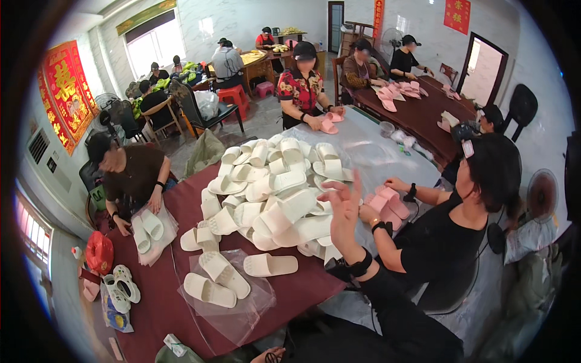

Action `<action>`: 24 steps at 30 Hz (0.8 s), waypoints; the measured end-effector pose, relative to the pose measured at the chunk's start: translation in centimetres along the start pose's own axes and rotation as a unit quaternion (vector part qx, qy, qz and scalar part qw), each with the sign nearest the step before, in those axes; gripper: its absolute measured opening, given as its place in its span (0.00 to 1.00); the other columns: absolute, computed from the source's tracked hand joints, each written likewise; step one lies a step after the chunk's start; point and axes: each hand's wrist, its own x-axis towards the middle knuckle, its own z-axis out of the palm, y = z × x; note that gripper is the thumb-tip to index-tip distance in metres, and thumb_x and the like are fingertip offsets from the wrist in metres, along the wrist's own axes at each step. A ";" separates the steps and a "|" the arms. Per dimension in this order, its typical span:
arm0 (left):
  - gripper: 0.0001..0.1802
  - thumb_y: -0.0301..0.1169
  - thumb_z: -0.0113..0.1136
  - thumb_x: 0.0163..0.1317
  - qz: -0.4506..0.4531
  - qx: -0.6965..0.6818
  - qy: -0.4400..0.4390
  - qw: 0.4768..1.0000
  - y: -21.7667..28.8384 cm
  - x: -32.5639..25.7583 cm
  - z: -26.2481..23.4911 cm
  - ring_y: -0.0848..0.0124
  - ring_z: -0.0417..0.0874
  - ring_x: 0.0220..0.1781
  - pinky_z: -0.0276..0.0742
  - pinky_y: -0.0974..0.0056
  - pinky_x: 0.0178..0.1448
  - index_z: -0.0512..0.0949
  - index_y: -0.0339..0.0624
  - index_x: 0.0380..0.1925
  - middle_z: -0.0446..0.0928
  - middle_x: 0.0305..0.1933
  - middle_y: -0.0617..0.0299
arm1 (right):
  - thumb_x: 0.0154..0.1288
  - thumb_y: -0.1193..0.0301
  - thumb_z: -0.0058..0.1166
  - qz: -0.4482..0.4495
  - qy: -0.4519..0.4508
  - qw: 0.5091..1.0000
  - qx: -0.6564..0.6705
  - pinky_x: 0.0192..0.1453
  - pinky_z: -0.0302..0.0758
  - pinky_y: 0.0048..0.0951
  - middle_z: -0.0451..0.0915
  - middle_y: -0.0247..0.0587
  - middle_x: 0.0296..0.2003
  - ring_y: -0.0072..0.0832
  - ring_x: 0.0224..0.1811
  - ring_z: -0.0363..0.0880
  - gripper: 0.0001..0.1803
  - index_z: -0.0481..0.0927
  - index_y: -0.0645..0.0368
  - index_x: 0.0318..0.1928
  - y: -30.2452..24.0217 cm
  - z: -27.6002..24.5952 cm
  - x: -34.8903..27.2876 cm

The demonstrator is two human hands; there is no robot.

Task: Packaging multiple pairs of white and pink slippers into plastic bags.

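Observation:
My right hand [343, 209] is raised in front of the right side of a large pile of cream slide slippers [275, 192]. Its fingers are apart and nothing shows in them; a dark band circles the wrist. Only a small part of my left hand [269, 355] shows at the lower edge, its fingers mostly hidden. Two cream slippers [216, 284] lie side by side on clear plastic bags [257, 302] nearest me on the dark red tablecloth [290, 311]. A single cream slipper [270, 265] rests just right of them.
On the left, a person touches a slipper pair [147, 228] on stacked clear bags. At right, another person handles pink slippers [387, 204]. Across the table a person holds more pink slippers [330, 123]. White clogs [122, 289] and a red bag [99, 252] sit at the left edge.

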 end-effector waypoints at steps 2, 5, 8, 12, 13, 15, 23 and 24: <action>0.12 0.36 0.51 0.63 -0.004 0.013 -0.009 1.000 0.7 0.3 1.1 0.73 0.76 0.30 0.72 0.66 0.34 0.76 0.42 0.41 0.78 0.29 0.62 | 0.65 0.75 0.45 0.052 -0.129 0.978 -0.157 0.48 0.73 0.29 0.75 0.45 0.44 0.28 0.40 0.76 0.30 0.53 0.56 0.66 0.3 -2.7 -1.8; 0.12 0.35 0.52 0.62 -0.015 0.020 -0.014 1.000 0.9 0.1 3.3 0.72 0.76 0.31 0.72 0.66 0.34 0.76 0.43 0.42 0.78 0.31 0.62 | 0.66 0.65 0.48 0.148 -0.473 0.808 -0.319 0.50 0.72 0.31 0.77 0.45 0.44 0.35 0.42 0.77 0.22 0.68 0.60 0.57 3.1 -7.1 -8.3; 0.10 0.32 0.52 0.61 0.045 0.047 0.049 0.997 -1.1 0.2 5.3 0.71 0.74 0.28 0.71 0.64 0.33 0.76 0.44 0.40 0.77 0.28 0.62 | 0.65 0.59 0.49 0.236 -0.653 0.669 -0.266 0.52 0.72 0.37 0.76 0.51 0.50 0.44 0.48 0.76 0.25 0.68 0.60 0.57 6.5 -12.6 -17.2; 0.12 0.38 0.52 0.63 0.171 0.044 0.211 0.961 -8.9 3.8 7.5 0.71 0.74 0.34 0.71 0.62 0.38 0.72 0.41 0.37 0.75 0.30 0.53 | 0.65 0.60 0.51 0.280 -0.703 0.596 -0.269 0.51 0.73 0.37 0.76 0.52 0.49 0.44 0.47 0.77 0.28 0.64 0.57 0.62 6.4 -16.2 -23.6; 0.12 0.38 0.50 0.64 0.176 0.073 0.170 0.967 -2.6 4.0 7.2 0.68 0.75 0.35 0.71 0.60 0.38 0.70 0.40 0.37 0.74 0.32 0.53 | 0.64 0.62 0.52 0.352 -0.677 0.570 -0.306 0.51 0.73 0.35 0.76 0.52 0.49 0.42 0.46 0.78 0.31 0.60 0.54 0.65 5.0 -18.9 -23.3; 0.12 0.38 0.49 0.64 0.192 0.043 0.220 0.955 2.5 2.6 7.6 0.61 0.75 0.34 0.71 0.57 0.40 0.70 0.40 0.35 0.74 0.31 0.53 | 0.63 0.64 0.54 0.373 -0.655 0.601 -0.267 0.48 0.74 0.35 0.76 0.52 0.47 0.40 0.42 0.78 0.35 0.55 0.48 0.68 2.7 -16.8 -21.9; 0.11 0.36 0.54 0.61 0.117 -0.105 0.190 0.969 4.9 0.2 11.4 0.70 0.75 0.34 0.71 0.61 0.39 0.74 0.40 0.36 0.75 0.29 0.63 | 0.63 0.73 0.51 0.201 -0.681 0.704 0.017 0.41 0.73 0.30 0.77 0.45 0.33 0.30 0.34 0.76 0.45 0.36 0.51 0.71 2.9 5.1 -17.7; 0.11 0.36 0.54 0.61 0.110 -0.104 0.170 0.974 5.0 0.0 11.6 0.70 0.75 0.34 0.71 0.61 0.39 0.75 0.40 0.35 0.75 0.29 0.62 | 0.63 0.73 0.51 0.152 -0.685 0.712 0.011 0.37 0.72 0.28 0.77 0.43 0.33 0.28 0.31 0.75 0.46 0.34 0.50 0.71 2.4 7.6 -17.3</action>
